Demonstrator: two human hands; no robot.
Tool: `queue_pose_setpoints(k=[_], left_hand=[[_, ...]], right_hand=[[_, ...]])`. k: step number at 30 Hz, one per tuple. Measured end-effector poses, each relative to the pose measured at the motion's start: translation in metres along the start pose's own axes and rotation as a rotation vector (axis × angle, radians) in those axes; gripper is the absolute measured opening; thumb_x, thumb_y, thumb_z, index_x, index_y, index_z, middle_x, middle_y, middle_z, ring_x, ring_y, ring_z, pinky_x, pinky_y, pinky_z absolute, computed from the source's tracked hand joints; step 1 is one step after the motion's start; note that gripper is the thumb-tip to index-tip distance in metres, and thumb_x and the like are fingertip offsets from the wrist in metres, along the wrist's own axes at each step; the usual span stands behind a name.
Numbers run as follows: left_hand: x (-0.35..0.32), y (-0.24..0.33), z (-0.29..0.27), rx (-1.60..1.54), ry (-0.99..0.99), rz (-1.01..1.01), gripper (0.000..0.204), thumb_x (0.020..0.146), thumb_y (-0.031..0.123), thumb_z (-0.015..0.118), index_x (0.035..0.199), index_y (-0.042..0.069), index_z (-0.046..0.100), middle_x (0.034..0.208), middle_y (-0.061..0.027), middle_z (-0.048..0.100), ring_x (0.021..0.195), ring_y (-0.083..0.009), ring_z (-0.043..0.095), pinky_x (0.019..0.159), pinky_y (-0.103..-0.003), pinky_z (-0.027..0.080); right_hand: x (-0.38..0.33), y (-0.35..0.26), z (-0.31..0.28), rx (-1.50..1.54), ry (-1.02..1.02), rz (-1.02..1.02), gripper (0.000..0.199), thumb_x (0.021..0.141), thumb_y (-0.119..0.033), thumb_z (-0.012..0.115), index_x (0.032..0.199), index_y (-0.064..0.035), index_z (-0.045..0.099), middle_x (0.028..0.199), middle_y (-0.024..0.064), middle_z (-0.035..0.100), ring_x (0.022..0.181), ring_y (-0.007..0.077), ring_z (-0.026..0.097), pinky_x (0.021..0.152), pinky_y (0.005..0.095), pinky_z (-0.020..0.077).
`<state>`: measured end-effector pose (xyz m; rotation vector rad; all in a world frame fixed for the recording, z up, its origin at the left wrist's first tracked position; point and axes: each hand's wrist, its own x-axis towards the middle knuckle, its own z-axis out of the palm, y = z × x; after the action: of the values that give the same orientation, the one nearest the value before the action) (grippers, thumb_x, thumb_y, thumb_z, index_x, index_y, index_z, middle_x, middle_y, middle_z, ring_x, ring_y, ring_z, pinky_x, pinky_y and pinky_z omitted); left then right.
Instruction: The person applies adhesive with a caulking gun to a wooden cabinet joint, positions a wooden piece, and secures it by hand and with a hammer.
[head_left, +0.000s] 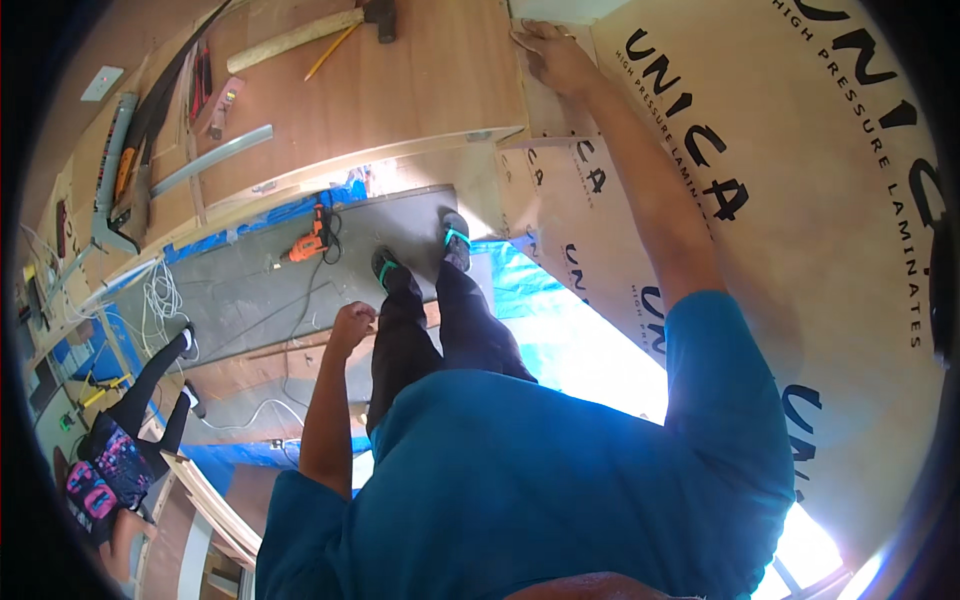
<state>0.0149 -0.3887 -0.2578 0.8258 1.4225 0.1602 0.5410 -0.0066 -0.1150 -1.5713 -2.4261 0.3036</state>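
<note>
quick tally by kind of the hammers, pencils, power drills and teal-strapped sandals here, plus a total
Hammer: 1
Yellow pencil: 1
Orange power drill: 1
Teal-strapped sandals: 2
Total: 5

The right hand's grip reaches up to a narrow wooden panel beside a large printed sheet; it seems to touch the panel, though the contact shows too small to be sure. The left hand's grip hangs near the left leg. On the table lie a hammer and a yellow pencil. An orange drill lies on the grey floor.
</note>
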Motion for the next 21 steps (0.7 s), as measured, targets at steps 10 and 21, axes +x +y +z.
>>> queue_pose_setpoints(k=[10, 21], left_hand=[[-0.044, -0.051, -0.003, 0.070, 0.155, -0.233, 0.013, 0.083, 0.001, 0.055, 0.095, 0.000, 0.061, 0.079, -0.0098, 0.063, 0.059, -0.0192, 0.066, 0.044, -0.032, 0.046], [-0.037, -0.058, -0.015, 0.095, 0.221, -0.090, 0.023, 0.082, 0.001, 0.054, 0.105, 0.000, 0.055, 0.089, -0.0127, 0.064, 0.061, -0.0208, 0.067, 0.047, -0.033, 0.049]], right_hand=[[-0.029, -0.022, 0.008, -0.087, 0.054, 0.010, 0.049, 0.092, -0.009, 0.056, 0.139, -0.0242, 0.061, 0.153, 0.0081, 0.045, 0.131, 0.0353, 0.053, 0.102, 0.0430, 0.0525], [-0.074, -0.050, 0.004, -0.003, -0.024, 0.076, 0.052, 0.089, 0.002, 0.059, 0.138, -0.0167, 0.061, 0.148, 0.0107, 0.047, 0.124, 0.0291, 0.059, 0.100, 0.0373, 0.0528]])
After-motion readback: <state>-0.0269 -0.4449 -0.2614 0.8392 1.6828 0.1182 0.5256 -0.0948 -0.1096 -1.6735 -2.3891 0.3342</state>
